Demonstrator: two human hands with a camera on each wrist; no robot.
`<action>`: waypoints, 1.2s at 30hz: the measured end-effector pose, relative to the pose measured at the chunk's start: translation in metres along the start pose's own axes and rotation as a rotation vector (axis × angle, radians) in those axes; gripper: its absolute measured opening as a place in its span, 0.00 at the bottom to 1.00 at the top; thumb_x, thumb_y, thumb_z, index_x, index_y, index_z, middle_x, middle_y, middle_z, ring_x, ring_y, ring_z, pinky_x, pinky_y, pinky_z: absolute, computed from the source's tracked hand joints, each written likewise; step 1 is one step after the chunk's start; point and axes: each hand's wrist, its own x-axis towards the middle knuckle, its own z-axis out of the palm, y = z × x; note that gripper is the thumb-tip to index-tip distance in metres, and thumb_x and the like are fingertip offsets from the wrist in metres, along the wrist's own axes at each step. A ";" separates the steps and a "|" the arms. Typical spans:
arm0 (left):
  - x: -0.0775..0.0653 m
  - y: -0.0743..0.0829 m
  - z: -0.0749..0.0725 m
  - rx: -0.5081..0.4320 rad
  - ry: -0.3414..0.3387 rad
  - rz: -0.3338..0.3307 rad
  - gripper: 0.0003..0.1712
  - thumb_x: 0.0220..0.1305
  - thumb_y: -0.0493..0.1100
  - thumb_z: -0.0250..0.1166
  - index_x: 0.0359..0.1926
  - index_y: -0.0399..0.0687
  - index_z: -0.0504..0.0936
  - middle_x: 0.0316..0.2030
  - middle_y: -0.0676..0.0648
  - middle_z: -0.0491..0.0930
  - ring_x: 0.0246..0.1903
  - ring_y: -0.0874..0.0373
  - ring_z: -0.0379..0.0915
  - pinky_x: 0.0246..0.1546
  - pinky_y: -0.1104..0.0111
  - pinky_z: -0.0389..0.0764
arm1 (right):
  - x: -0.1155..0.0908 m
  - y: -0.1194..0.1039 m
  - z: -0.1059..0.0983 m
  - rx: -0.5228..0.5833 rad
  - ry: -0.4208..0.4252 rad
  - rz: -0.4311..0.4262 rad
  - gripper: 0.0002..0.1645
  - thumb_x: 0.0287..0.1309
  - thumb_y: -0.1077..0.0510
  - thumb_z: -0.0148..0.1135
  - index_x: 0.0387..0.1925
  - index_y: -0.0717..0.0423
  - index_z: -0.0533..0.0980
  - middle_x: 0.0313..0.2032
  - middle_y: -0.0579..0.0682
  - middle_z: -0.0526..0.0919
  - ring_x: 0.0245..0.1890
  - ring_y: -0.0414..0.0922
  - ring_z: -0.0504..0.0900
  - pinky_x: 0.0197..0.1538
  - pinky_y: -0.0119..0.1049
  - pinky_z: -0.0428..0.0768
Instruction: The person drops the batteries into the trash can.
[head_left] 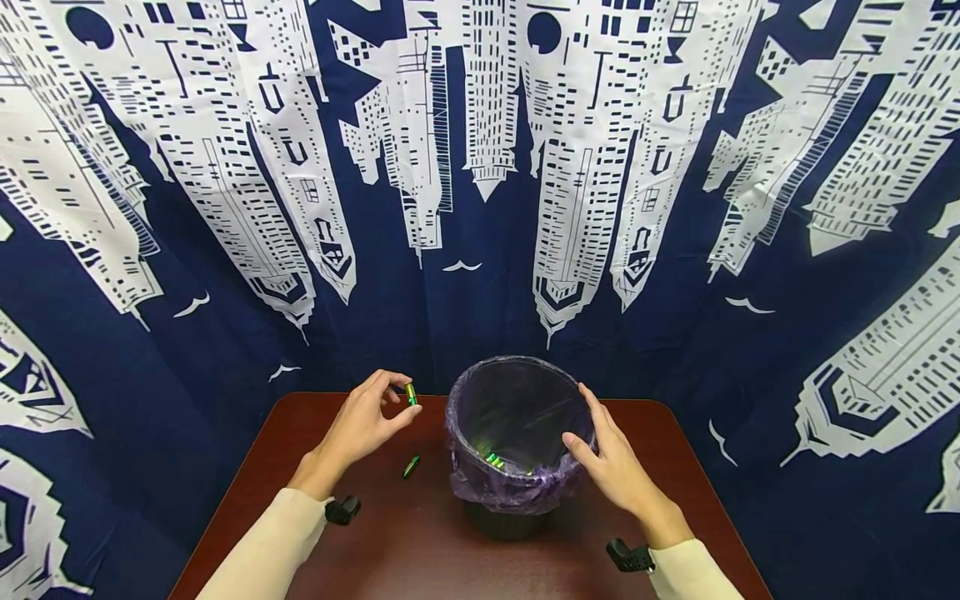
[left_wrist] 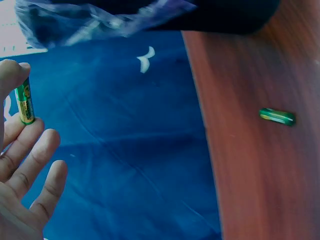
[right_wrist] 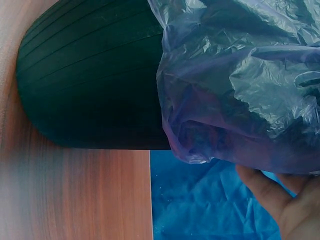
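Between thumb and fingertip, my left hand (head_left: 367,421) pinches a green and gold battery (head_left: 411,394) by its ends, left of the bin and above the table. The same battery (left_wrist: 25,102) shows at the left of the left wrist view. Another battery (head_left: 411,467) lies on the table below that hand. A dark trash bin (head_left: 506,523) stands upright, lined with a purple plastic bag (head_left: 480,483) folded over its rim. Inside it lie several batteries (head_left: 495,460). My right hand (head_left: 618,458) grips the bin's right rim, thumb on the inner side and fingers outside.
The reddish-brown wooden table (head_left: 360,542) has its back edge just behind the bin. A dark blue curtain (head_left: 465,325) with white printed buildings hangs behind and around the table. Black wrist devices sit on both forearms.
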 end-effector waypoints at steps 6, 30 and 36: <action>0.017 0.025 -0.012 -0.019 0.001 0.052 0.29 0.69 0.49 0.87 0.66 0.48 0.86 0.54 0.48 0.89 0.46 0.54 0.89 0.53 0.51 0.95 | -0.001 -0.001 -0.001 -0.009 -0.002 0.006 0.54 0.84 0.45 0.64 0.96 0.55 0.50 0.92 0.67 0.56 0.90 0.77 0.60 0.82 0.89 0.60; 0.097 0.117 -0.031 0.023 -0.215 0.136 0.29 0.72 0.57 0.85 0.65 0.52 0.87 0.57 0.50 0.89 0.57 0.52 0.87 0.57 0.55 0.93 | 0.002 0.003 -0.001 -0.001 -0.008 0.007 0.54 0.84 0.45 0.64 0.96 0.56 0.49 0.94 0.66 0.54 0.91 0.76 0.58 0.84 0.88 0.58; 0.107 0.130 -0.025 0.012 -0.239 0.124 0.28 0.72 0.58 0.84 0.65 0.53 0.87 0.58 0.50 0.89 0.58 0.53 0.87 0.57 0.54 0.93 | 0.003 0.003 0.000 -0.002 -0.012 -0.002 0.54 0.84 0.45 0.64 0.96 0.54 0.49 0.93 0.66 0.55 0.91 0.76 0.59 0.84 0.87 0.59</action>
